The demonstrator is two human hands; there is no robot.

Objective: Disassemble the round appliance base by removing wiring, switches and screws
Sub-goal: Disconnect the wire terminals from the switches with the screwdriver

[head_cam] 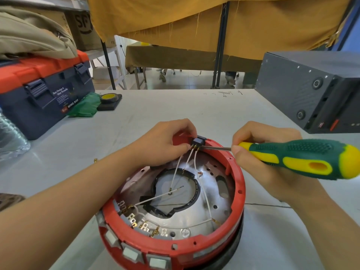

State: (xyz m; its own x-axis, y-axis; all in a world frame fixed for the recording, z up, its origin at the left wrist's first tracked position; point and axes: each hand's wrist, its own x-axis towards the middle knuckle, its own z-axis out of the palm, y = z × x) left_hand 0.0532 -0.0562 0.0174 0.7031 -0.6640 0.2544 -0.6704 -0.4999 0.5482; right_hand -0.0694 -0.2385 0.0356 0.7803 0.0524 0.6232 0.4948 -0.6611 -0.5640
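Mid-task: red round plastic appliance base [240, 184] opened; white wires [202, 193] attached. Left hand [165, 142] pinching black switch block [199, 141]; right hand [272, 162] clamped on green-yellow screwdriver [303, 158].

Your left hand [167, 142] and right hand [272, 162] are bare, both forearms uncovered to the frame's lower corners, with no sleeves, gloves, rings or watch showing.

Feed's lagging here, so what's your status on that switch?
Left hand pinches black switch at red base rim. Right hand grips screwdriver, tip at terminals. White wires attached.
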